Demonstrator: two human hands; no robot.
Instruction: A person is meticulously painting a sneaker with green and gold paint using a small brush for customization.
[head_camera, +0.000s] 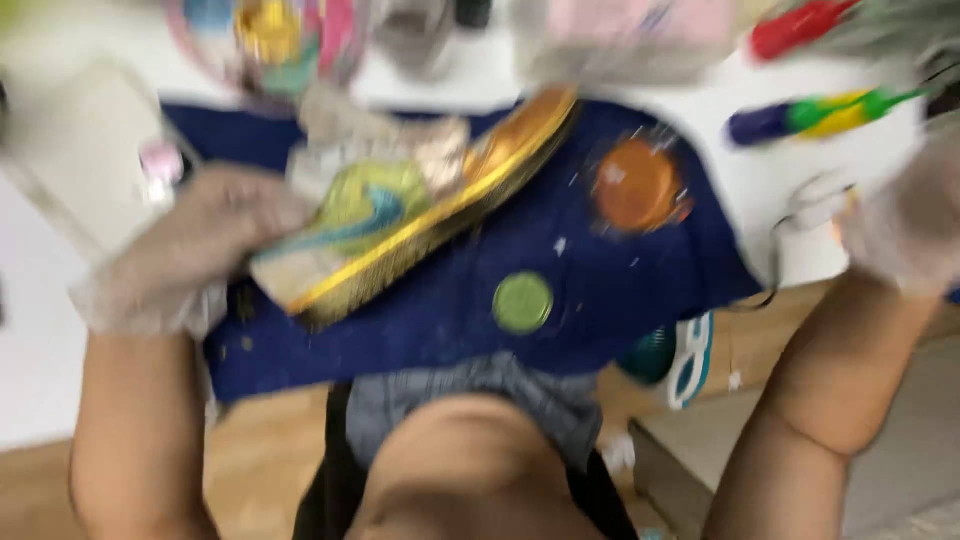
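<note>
Navy-blue cloth mat (600, 270) is the landmark. Gloved left hand (190, 250) grips the gold-edged, paint-daubed shoe sole (420, 215) over the mat's left half. Gloved right hand (900, 230), beyond its right edge: grip cannot be determined. Recommended: support the sole with 2 hands above the mat.

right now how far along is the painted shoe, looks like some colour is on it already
Done: the shoe already carries green, blue and gold. In hand: the gloved left hand grips it over the dark blue cloth; the right hand is by the brushes. Left: the blur hides any unpainted patches.
</note>
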